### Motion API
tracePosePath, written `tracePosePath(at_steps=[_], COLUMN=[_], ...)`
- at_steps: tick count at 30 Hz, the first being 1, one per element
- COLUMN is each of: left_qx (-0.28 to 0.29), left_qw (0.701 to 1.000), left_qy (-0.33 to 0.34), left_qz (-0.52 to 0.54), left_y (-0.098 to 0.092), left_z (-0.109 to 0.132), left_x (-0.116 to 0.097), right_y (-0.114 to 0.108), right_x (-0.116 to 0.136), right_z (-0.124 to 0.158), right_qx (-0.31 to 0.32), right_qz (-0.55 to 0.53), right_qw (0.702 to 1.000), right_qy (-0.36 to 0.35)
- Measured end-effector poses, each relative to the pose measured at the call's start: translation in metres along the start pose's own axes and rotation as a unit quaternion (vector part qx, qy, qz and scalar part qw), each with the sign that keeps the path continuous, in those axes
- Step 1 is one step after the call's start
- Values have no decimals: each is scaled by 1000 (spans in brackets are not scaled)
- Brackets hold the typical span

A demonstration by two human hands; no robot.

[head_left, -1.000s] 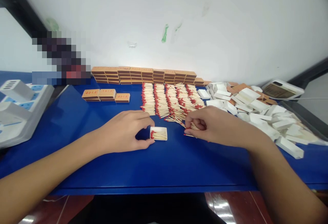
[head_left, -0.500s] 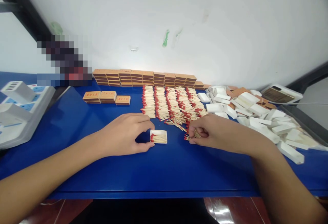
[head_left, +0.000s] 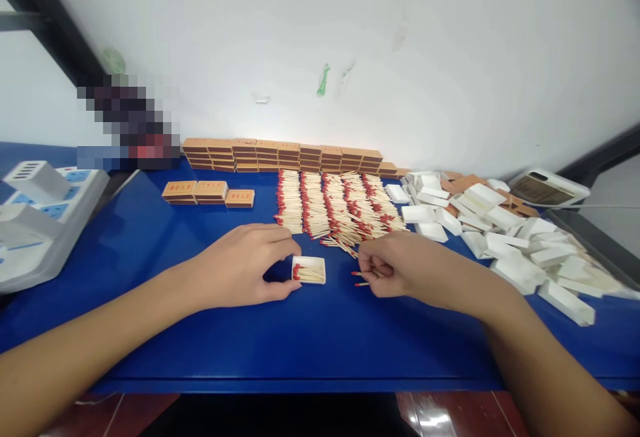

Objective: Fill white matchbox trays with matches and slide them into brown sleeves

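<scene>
White tray (head_left: 311,261), part-filled with red-tipped matches (head_left: 311,273), sits on the blue surface (head_left: 310,340), left hand (head_left: 245,265) pinching its left end, right hand (head_left: 405,265), apart to its right, pinching a few matchsticks (head_left: 363,283).

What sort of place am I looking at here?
Probably an indoor work corner, though whether in a workshop or a home I can't tell. A blue table against a white wall bears rows of red-tipped matches, stacked matchboxes and heaped white trays.

Workshop; stacked matchboxes (head_left: 285,155), rows of matches (head_left: 314,203)
</scene>
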State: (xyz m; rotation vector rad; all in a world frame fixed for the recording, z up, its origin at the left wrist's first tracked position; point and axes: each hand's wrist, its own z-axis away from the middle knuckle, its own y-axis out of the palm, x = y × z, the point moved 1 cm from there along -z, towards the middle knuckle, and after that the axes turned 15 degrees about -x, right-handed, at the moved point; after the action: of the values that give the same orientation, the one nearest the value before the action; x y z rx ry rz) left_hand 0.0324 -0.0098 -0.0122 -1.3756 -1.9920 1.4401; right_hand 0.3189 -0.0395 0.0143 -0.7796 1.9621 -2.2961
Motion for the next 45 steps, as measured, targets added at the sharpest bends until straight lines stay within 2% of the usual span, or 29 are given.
tracePosePath(at_steps=[5,8,11,17,26,30,32,36,39,45], left_qx=[-5,-6,-8,-6,-15,-15,-13,-9,-7,-9], left_qw=[1000,1000,1000,999,999,999,999,999,1000,1000], left_qy=[-2,-14,-18,-24,-21,-27,-32,-31,-25,-23], left_qz=[4,13,24,32,39,37,32,20,14,10], left_y=[2,3,4,5,5,4,4,4,4,1], left_z=[0,-1,-1,-2,-1,-1,-1,-1,-1,-3], left_x=[-2,-5,-8,-11,-11,-9,-8,-5,-5,-6], right_y=[4,11,20,31,34,20,5,-18,-18,-7], right_x=[5,15,27,31,34,26,15,-14,-22,-7], right_z=[-6,-8,-11,-14,-15,-10,-3,12,14,5], right_qx=[-96,-123,-138,-141,-161,-166,-143,-11,20,57], right_qz=[-40,-102,-137,-108,-122,-108,-90,-36,-35,-69], right_qw=[994,986,978,979,973,974,982,999,999,996], right_qy=[-24,-45,-69,-96,-108,-112,-85,-18,-9,-19])
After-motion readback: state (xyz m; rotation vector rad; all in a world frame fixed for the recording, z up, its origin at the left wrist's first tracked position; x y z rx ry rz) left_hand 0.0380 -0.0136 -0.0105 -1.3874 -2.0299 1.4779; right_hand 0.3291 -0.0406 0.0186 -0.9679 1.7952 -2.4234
